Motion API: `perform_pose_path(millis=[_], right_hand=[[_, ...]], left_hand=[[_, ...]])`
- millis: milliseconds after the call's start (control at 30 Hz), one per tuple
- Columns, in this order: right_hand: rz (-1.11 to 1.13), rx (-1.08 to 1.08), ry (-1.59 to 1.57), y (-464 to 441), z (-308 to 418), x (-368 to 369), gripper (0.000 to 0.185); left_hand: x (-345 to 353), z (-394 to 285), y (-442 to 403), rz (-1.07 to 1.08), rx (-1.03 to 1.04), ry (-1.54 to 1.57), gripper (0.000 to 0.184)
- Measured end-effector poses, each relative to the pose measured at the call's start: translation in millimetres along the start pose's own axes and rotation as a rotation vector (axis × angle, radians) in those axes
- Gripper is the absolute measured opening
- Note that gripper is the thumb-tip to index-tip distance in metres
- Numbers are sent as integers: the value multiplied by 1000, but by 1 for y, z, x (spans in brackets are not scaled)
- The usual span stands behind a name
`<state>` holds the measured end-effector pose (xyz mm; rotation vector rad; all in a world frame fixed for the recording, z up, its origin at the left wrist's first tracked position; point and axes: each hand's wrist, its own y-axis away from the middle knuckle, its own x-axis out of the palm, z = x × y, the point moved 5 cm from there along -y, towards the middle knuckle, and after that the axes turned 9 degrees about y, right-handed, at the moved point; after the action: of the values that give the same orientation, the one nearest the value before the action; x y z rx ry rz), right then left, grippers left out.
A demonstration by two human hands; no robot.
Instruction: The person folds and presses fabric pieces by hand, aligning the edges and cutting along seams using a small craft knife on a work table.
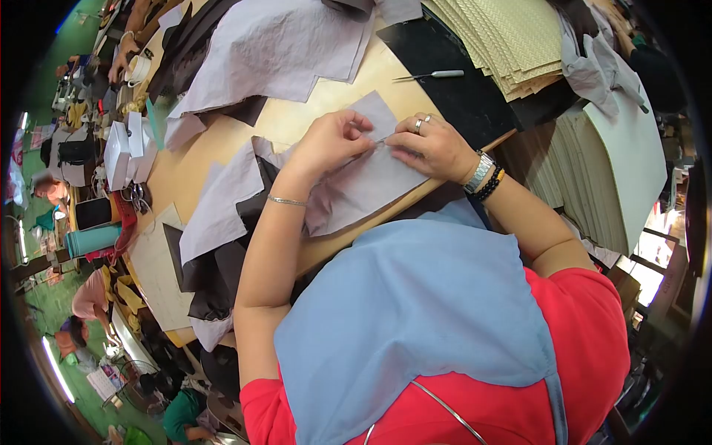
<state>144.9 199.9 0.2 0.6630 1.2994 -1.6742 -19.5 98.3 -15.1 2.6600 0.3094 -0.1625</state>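
A light grey-lilac cloth piece (356,194) lies at the near edge of the wooden table (377,68). On the left, my left hand (334,141) is closed over the cloth with its fingers curled and thumb pointing right. Facing it, my right hand (432,148), with rings, pinches at the same cloth. The two sets of fingertips are close together near the cloth's upper part. A small dark thin thing shows between them, too small to make out.
A pointed tool with a pale handle (447,74) rests on a black sheet (430,44). Cream textured sheets (497,37) are stacked at the top right. More grey cloth (274,44) and dark pieces lie top left. Other people's hands (122,59) show at upper left.
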Motion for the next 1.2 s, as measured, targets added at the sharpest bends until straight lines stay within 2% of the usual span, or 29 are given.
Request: perform_pose_path(millis=[467,567,867,1200], right_hand=[[22,-51,28,1,0,3,29],[-11,-49,66,-3,3,0,22],[0,-61,54,-3,2,2,20],[38,27,5,0,-2,3,18]], left_hand=[[2,2,2,-13,14,43,28],[3,-2,3,-24,1,13,28],[5,-6,8,-66,50,-50,26],[14,-11,17,-74,232,-252,24]])
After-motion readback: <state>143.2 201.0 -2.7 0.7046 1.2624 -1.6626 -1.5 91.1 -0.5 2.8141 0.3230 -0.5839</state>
